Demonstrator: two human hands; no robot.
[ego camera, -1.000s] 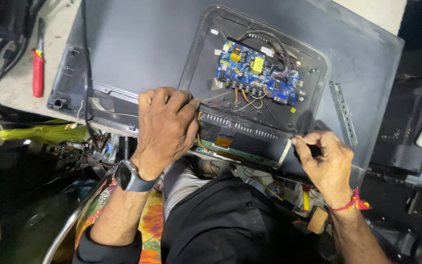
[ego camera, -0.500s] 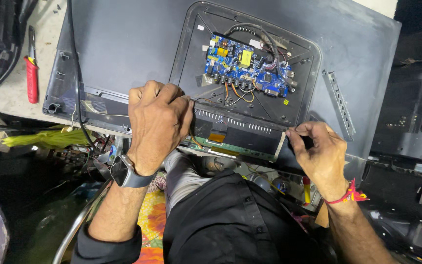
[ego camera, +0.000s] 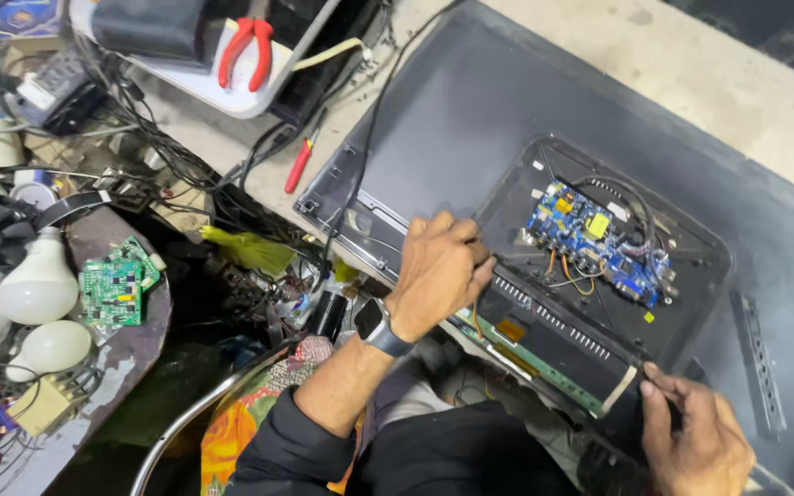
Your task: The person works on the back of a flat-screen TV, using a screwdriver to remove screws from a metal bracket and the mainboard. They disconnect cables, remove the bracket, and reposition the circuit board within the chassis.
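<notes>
At the far left three white bulbs lie together on a worn round table, with one green circuit board just beside them. Above, a white tray carries one pair of red-handled pliers. One red-handled screwdriver lies on the bench, near the corner of the panel. Loose black cables trail between the tray and that corner.

One large dark panel, a flat screen lying face down, covers the middle and right of the bench. Its back has one open recess holding one blue circuit board with thin orange and black wires. One long green strip board runs along the panel's near edge, under the recess.

The left hand, a dark watch on its wrist, is curled with its fingertips pinched at the left end of the strip board, touching the recess edge; what they grip is too small to tell. The blue board lies just beyond and to the right of this hand, apart from it.

The right hand, at the lower right corner, is closed around a dark slim object, with fingertips touching the right end of the strip board beside a pale strip of tape. The panel's near edge thus lies between the two hands.
</notes>
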